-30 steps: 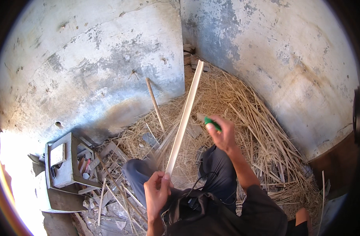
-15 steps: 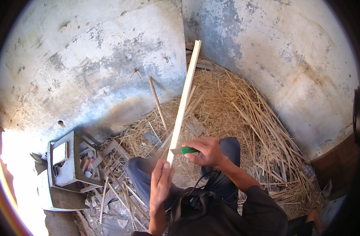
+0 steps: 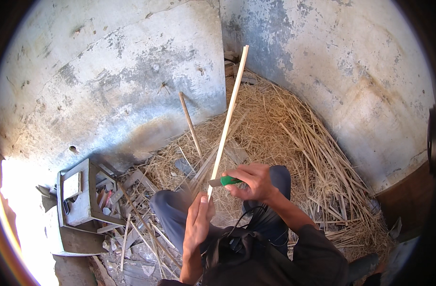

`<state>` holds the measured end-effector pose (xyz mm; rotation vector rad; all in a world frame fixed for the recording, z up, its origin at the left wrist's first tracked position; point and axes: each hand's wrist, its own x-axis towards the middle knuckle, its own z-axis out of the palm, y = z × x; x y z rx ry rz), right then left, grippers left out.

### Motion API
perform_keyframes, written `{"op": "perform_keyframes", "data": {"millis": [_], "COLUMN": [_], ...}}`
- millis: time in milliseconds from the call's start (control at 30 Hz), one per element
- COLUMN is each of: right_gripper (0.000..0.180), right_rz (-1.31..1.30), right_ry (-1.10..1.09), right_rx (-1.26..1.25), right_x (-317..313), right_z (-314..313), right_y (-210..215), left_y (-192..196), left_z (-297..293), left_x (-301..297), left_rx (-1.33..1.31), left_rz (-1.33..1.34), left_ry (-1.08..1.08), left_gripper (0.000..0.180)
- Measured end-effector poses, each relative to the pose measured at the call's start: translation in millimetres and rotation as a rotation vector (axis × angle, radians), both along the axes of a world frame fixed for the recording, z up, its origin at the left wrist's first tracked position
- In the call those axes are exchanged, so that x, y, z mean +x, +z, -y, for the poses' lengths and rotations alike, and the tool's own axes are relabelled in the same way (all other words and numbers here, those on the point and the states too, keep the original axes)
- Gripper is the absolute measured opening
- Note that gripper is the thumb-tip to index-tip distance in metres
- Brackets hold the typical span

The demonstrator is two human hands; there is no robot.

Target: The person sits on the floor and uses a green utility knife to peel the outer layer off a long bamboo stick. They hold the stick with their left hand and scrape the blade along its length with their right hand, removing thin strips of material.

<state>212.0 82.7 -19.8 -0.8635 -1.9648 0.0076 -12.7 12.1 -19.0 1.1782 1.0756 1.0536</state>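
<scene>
A long, pale wooden strip [image 3: 228,117] slants up and away from my lap toward the corner of the walls. My left hand [image 3: 197,220] grips its lower end, fingers wrapped round the wood. In my right hand [image 3: 252,182] is a knife [image 3: 229,180] with a green handle. Its short, broad blade lies across the strip, touching it a little above my left fingers. My right fingers are closed round the handle and hide part of it. Both hands are over my bent legs.
Shavings and straw [image 3: 268,114] cover the floor ahead, with long thin sticks [image 3: 322,176] heaped at the right. A stick [image 3: 191,125] leans near the wall [image 3: 132,71]. At left stands a worn wooden box [image 3: 87,209] beside scraps. A dark cable [image 3: 244,217] hangs at my lap.
The strip has turned so a narrower side shows, and its far end has shifted slightly right. The knife stays close to my left hand, its blade tilted differently.
</scene>
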Motion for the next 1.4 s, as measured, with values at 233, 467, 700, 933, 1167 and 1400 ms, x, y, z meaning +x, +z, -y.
{"op": "perform_keyframes", "data": {"millis": [233, 467, 700, 933, 1167, 1400], "right_gripper": [0.03, 0.029, 0.029, 0.029, 0.031, 0.034], "right_rz": [0.041, 0.116, -0.081, -0.02, -0.158, -0.15], "right_ry": [-0.015, -0.02, -0.135, -0.127, -0.344, -0.374], "right_rx": [0.029, 0.027, -0.012, -0.01, -0.078, -0.062], "right_x": [7, 9, 29, 35, 78, 88], "right_z": [-6, -5, -27, -33, -80, -118], "right_y": [-2, 1, 2, 10, -1, 8], "left_y": [-8, -10, -15, -13, -24, -30], "left_z": [1, 6, 18, 26, 43, 46], "left_x": [-1, -3, -9, -15, -28, -34], "left_rx": [0.005, 0.01, 0.074, -0.024, -0.031, -0.114], "left_rz": [-0.037, -0.061, -0.184, -0.206, -0.29, -0.232], "left_ry": [0.018, 0.041, 0.032, 0.02, -0.055, -0.031], "left_gripper": [0.036, 0.035, 0.039, 0.041, 0.041, 0.041]}}
